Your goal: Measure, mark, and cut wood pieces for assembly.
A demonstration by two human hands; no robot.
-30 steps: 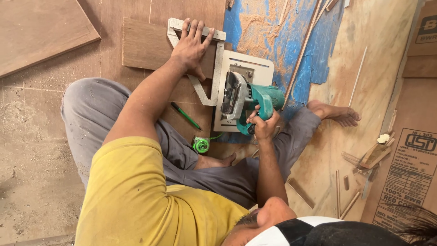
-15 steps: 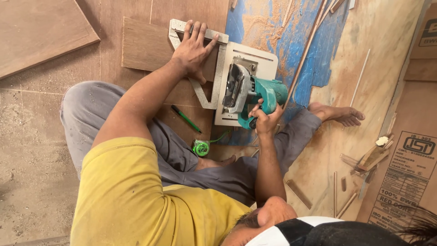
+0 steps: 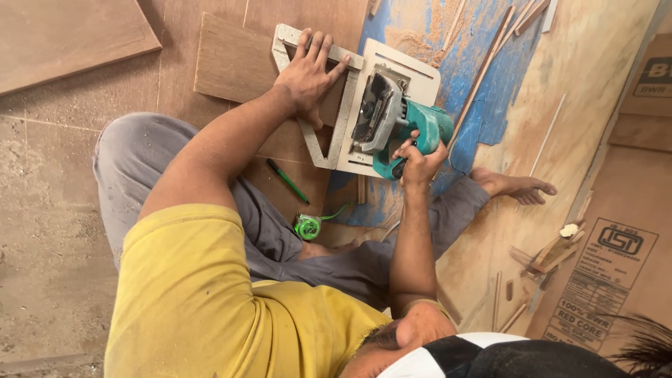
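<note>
My left hand (image 3: 308, 70) lies flat, fingers spread, on a grey metal try square (image 3: 329, 143) that rests across a brown plywood board (image 3: 234, 63). My right hand (image 3: 418, 159) grips the handle of a teal circular saw (image 3: 392, 115). The saw's pale base plate (image 3: 413, 70) sits on the board with its edge against the long arm of the square. Its blade guard faces my left hand, a short gap away. A blue sheet dusted with sawdust (image 3: 465, 63) lies under the saw.
A green pencil (image 3: 287, 180) and a green tape measure (image 3: 307, 226) lie by my knee. My bare foot (image 3: 514, 187) stretches out at right. Thin wood strips (image 3: 553, 252), a cardboard box (image 3: 605, 280) and another plywood panel (image 3: 70, 38) lie around.
The saw and my right hand have slid forward along the square, away from my body. My left hand stays pressed on the square.
</note>
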